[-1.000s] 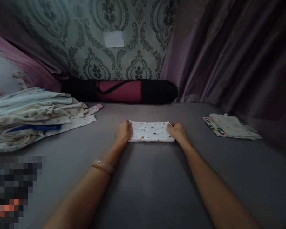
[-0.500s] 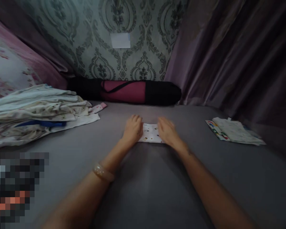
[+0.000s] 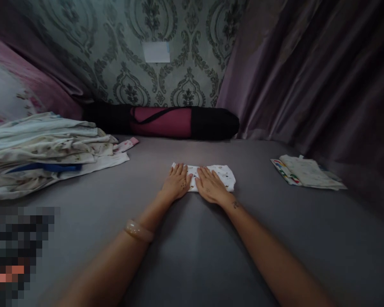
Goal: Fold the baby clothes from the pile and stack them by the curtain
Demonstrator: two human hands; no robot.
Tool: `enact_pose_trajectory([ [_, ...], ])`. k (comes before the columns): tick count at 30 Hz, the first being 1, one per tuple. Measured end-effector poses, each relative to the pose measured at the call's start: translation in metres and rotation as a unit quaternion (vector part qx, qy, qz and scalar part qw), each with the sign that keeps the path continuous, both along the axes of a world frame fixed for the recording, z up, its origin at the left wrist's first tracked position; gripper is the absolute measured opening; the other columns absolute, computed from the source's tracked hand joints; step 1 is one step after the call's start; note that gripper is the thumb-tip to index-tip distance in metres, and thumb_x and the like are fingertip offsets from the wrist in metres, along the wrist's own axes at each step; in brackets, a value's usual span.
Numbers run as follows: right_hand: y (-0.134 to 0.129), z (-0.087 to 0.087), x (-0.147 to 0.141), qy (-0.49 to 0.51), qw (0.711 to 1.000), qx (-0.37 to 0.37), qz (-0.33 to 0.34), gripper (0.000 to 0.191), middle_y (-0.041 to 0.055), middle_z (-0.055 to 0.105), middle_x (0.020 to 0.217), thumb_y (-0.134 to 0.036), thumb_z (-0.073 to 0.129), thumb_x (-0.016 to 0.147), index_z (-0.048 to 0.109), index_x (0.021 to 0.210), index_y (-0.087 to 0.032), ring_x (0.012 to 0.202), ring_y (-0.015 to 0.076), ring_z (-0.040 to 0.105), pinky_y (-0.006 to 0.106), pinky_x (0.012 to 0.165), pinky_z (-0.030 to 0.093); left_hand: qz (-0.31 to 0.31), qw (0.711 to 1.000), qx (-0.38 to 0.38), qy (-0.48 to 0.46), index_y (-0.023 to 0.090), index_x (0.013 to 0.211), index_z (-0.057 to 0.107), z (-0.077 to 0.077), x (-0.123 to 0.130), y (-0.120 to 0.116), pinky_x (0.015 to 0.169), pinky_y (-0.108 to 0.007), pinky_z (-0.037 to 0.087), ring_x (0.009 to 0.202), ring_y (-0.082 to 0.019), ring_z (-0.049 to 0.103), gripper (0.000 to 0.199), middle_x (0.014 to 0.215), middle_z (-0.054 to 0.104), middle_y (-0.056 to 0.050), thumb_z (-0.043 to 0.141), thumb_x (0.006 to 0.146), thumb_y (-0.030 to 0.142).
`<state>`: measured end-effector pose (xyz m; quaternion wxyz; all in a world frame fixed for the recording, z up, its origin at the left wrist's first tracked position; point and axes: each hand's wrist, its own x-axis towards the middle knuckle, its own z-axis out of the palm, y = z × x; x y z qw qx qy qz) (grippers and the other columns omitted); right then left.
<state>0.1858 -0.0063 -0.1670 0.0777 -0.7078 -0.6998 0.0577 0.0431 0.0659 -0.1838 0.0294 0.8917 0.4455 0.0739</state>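
Note:
A white folded cloth (image 3: 226,175) with small dark and tan prints lies flat on the grey sheet, in the middle of the view. My left hand (image 3: 177,181) rests palm down on its left part, fingers stretched forward. On the middle of the cloth lies my right hand (image 3: 211,184), also flat with its fingers extended. A short strip of the cloth shows between the two hands, and its right end sticks out past my right hand. What garment it is, I cannot tell.
At the left is a heap of light clothes (image 3: 51,138). A small folded stack (image 3: 310,172) lies at the right. Along the patterned wall stretches a long black and dark-red bag (image 3: 166,123). Purple curtains (image 3: 269,76) hang at the right. A pixelated patch covers the lower left corner.
My hands have gone from the sides of the cloth to lying flat on it, my right hand shifting left. More of the cloth's right end shows. The view has turned slightly.

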Motion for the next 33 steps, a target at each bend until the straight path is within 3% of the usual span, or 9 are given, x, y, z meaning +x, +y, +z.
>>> enact_pose_trajectory([
  [7, -0.007, 0.001, 0.021, -0.039, 0.995, -0.03, -0.093, 0.064, 0.014, 0.023, 0.154, -0.039, 0.018, 0.095, 0.026, 0.147, -0.002, 0.143, 0.0257, 0.017, 0.045, 0.116, 0.008, 0.052, 0.998, -0.04, -0.002, -0.003, 0.144, 0.027, 0.0, -0.001, 0.002, 0.114, -0.043, 0.017, 0.142, -0.033, 0.017, 0.072, 0.152, 0.023, -0.024, 0.02, 0.095, 0.049],
  [13, -0.011, -0.001, 0.043, -0.044, 0.988, -0.036, -0.142, 0.068, 0.0182, 0.025, 0.153, -0.042, 0.017, 0.095, 0.027, 0.146, 0.002, 0.141, 0.0291, 0.02, 0.042, 0.114, 0.015, 0.08, 0.993, -0.087, -0.025, -0.005, 0.145, 0.022, 0.0, -0.008, 0.006, 0.115, -0.04, 0.017, 0.143, -0.033, 0.013, 0.085, 0.153, 0.016, -0.025, 0.022, 0.091, 0.06],
  [18, -0.013, -0.004, 0.052, -0.033, 0.988, -0.055, -0.137, 0.067, 0.0166, 0.02, 0.155, -0.04, 0.014, 0.095, 0.023, 0.147, 0.001, 0.142, 0.0284, 0.017, 0.042, 0.115, 0.014, 0.069, 0.991, -0.109, -0.024, -0.003, 0.146, 0.023, 0.004, -0.013, 0.011, 0.114, -0.041, 0.019, 0.143, -0.032, 0.014, 0.071, 0.154, 0.016, -0.023, 0.024, 0.095, 0.048],
  [20, -0.012, -0.002, 0.052, -0.029, 0.987, -0.068, -0.139, 0.067, 0.0157, 0.019, 0.155, -0.04, 0.012, 0.095, 0.021, 0.148, 0.001, 0.143, 0.0276, 0.015, 0.043, 0.116, 0.013, 0.061, 0.99, -0.119, -0.035, -0.002, 0.143, 0.03, 0.007, -0.016, 0.015, 0.114, -0.04, 0.021, 0.142, -0.031, 0.018, 0.066, 0.153, 0.021, -0.023, 0.026, 0.095, 0.043],
  [23, -0.008, 0.009, 0.049, -0.029, 0.987, -0.085, -0.131, 0.067, 0.0156, 0.02, 0.155, -0.041, 0.011, 0.095, 0.023, 0.148, -0.002, 0.143, 0.0273, 0.015, 0.047, 0.116, 0.01, 0.041, 0.985, -0.128, -0.112, 0.007, 0.13, 0.05, 0.013, -0.023, 0.022, 0.108, -0.039, 0.03, 0.134, -0.029, 0.039, 0.055, 0.141, 0.045, -0.02, 0.024, 0.096, 0.042],
  [27, -0.005, 0.017, 0.043, -0.054, 0.995, -0.015, -0.088, 0.067, 0.0148, 0.019, 0.155, -0.043, 0.013, 0.095, 0.023, 0.148, -0.003, 0.144, 0.025, 0.01, 0.044, 0.116, 0.005, 0.073, 0.95, -0.138, -0.271, 0.014, 0.117, 0.059, 0.015, -0.034, 0.033, 0.098, -0.036, 0.041, 0.115, -0.026, 0.057, 0.057, 0.117, 0.065, -0.015, 0.015, 0.097, 0.045],
  [33, -0.009, -0.007, 0.048, -0.052, 0.995, -0.03, -0.084, 0.066, 0.0149, 0.025, 0.153, -0.041, 0.012, 0.095, 0.026, 0.147, -0.002, 0.143, 0.0228, 0.018, 0.039, 0.117, 0.009, 0.136, 0.924, -0.13, -0.334, 0.013, 0.112, 0.061, 0.01, -0.043, 0.043, 0.095, -0.038, 0.043, 0.112, -0.028, 0.059, 0.06, 0.115, 0.066, -0.017, 0.015, 0.095, 0.049],
])
